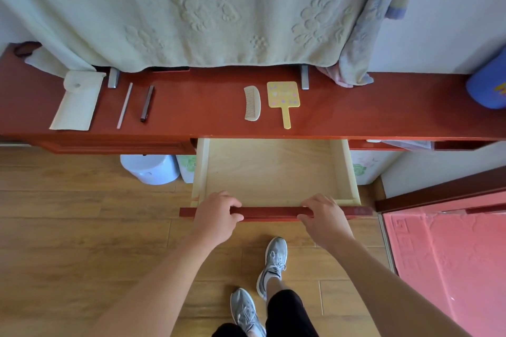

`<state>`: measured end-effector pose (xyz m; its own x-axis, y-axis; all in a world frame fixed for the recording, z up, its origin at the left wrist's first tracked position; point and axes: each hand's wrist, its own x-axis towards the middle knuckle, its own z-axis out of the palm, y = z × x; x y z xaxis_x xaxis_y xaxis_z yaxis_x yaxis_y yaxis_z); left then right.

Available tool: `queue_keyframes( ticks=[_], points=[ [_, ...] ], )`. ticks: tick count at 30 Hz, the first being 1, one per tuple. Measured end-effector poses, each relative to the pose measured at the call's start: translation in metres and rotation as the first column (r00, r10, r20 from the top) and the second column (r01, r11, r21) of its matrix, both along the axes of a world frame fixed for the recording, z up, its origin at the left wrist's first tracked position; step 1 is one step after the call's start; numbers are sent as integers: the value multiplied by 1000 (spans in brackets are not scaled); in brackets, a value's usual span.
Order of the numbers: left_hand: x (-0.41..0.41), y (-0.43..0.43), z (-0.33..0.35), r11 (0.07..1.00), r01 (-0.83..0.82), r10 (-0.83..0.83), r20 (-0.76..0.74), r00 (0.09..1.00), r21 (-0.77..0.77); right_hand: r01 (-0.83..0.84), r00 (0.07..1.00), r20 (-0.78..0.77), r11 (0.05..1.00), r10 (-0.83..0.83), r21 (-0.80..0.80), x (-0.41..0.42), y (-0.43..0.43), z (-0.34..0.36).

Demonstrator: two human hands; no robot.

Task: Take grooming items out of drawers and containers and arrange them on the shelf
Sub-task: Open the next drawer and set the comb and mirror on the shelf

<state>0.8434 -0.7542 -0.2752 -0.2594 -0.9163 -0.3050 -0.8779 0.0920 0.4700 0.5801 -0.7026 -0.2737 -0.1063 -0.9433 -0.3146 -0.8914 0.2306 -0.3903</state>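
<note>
A pale wooden drawer (pixel 273 169) stands pulled out from under the red shelf (pixel 197 107), and nothing lies in it. My left hand (pixel 216 213) and my right hand (pixel 324 216) both grip the drawer's red front panel (pixel 271 213), fingers curled over its top edge. On the shelf lie a cream comb (pixel 252 103), a yellow hand mirror (pixel 284 100), a dark pencil (pixel 147 103), a thin pale stick (pixel 124 105) and a white pouch (pixel 76 100).
A green towel (pixel 191 8) hangs behind the shelf. A blue container (pixel 488 82) stands at the shelf's right end. A light blue bin (pixel 150 168) sits on the wooden floor under the shelf. A pink mat (pixel 449 262) lies at right. My feet stand below the drawer.
</note>
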Motion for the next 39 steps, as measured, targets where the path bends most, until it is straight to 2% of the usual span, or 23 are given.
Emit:
queue_keyframes(
  ticks=[15, 21, 24, 28, 31, 35, 39],
  points=[
    [-22, -81, -4, 990, -108, 108, -4, 994, -92, -13, 1000, 7, 999, 14, -49, -17, -90, -6],
    [-28, -113, -7, 989, -129, 129, 7, 992, -70, -40, 999, -6, 999, 40, -37, -24, -124, -6],
    [-29, -118, -8, 982, -140, 138, -27, 990, -128, -33, 999, -13, 998, 32, -44, -25, -131, -5],
    [-27, -118, -9, 942, -150, 163, 17, 987, -300, -62, 992, -122, 988, 44, -143, -26, -129, -1],
    [-25, -122, -10, 955, -66, 96, 95, 991, -288, -74, 980, -196, 977, 34, -200, -26, -127, 2],
    [-20, -126, -15, 966, -15, 37, 82, 996, -256, -85, 971, -231, 991, 60, -100, -32, -133, 4],
    [-16, -128, -13, 964, 5, 21, 95, 995, -265, -49, 982, -186, 998, 42, -35, -36, -136, 7]
  ],
)
